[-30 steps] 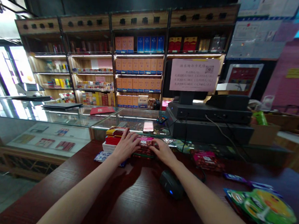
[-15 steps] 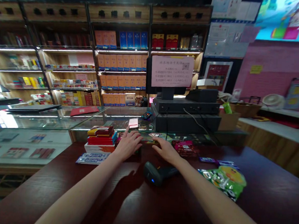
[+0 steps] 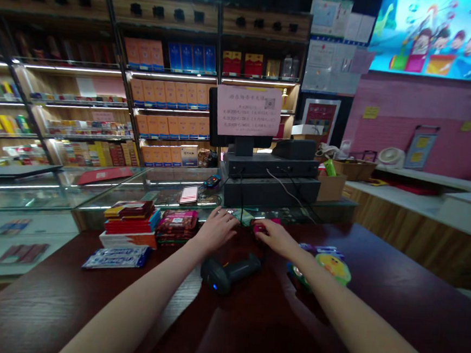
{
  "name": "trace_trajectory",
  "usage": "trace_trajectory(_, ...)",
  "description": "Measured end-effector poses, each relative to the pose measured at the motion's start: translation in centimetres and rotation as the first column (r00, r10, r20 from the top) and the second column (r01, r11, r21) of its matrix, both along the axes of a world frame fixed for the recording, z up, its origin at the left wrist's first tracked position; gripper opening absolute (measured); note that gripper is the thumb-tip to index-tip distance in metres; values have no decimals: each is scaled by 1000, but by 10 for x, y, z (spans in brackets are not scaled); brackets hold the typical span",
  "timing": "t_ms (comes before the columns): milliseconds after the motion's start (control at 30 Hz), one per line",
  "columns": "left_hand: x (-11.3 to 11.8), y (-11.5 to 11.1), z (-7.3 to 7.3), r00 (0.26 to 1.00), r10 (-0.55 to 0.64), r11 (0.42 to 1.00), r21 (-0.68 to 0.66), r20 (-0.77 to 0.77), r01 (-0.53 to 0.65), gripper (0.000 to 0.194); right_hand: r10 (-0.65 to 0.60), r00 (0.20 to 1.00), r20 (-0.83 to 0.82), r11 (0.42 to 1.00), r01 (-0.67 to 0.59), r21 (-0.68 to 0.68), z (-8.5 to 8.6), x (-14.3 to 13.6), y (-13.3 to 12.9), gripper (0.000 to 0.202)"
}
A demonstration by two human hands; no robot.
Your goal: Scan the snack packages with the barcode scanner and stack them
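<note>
My left hand [image 3: 216, 230] is over the dark red table [image 3: 231, 334], fingers spread and holding nothing, just right of a stack of dark red and pink packets [image 3: 177, 225]. My right hand [image 3: 275, 237] has its fingers closed on a pink packet [image 3: 259, 227], mostly hidden by the hand. Between my forearms lies a black barcode scanner [image 3: 221, 276] with a blue light. Red and yellow packs [image 3: 129, 220] are piled at the left, with blue and white wrapped packets [image 3: 118, 257] in front. Behind my right forearm is a green bag with a yellow figure [image 3: 333, 267].
Behind the table are a glass counter [image 3: 156, 189], a black register [image 3: 271, 168] with a pink paper sign [image 3: 248, 112], and a small white card [image 3: 189, 195]. A cardboard box [image 3: 330, 188] stands right of the register. Shelves of boxed goods line the back.
The view has turned right. My right hand has closed on a pink packet where one lay beside it. My left hand has shifted right, away from the packet stack it partly covered.
</note>
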State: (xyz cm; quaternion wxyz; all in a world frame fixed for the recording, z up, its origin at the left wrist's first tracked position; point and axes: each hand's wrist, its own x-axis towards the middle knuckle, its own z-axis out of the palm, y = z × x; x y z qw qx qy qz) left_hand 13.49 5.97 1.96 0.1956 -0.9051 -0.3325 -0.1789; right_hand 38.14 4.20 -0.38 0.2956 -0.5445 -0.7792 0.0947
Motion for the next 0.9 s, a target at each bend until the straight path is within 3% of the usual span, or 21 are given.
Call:
trace_trajectory(267,45,16,-4,997,-3,985,-174,-79,-11,40,-77,996,55,995,80,-65,2,38,1,32)
trace_trajectory(500,78,23,-7,995,57,907,-413,-79,-85,57,-165,979,118,966,185,-182,-2,63,12,38)
trace_trajectory(900,98,42,-23,985,161,796,-582,-60,-166,70,-194,964,181,921,243,-305,-8,80,22,51)
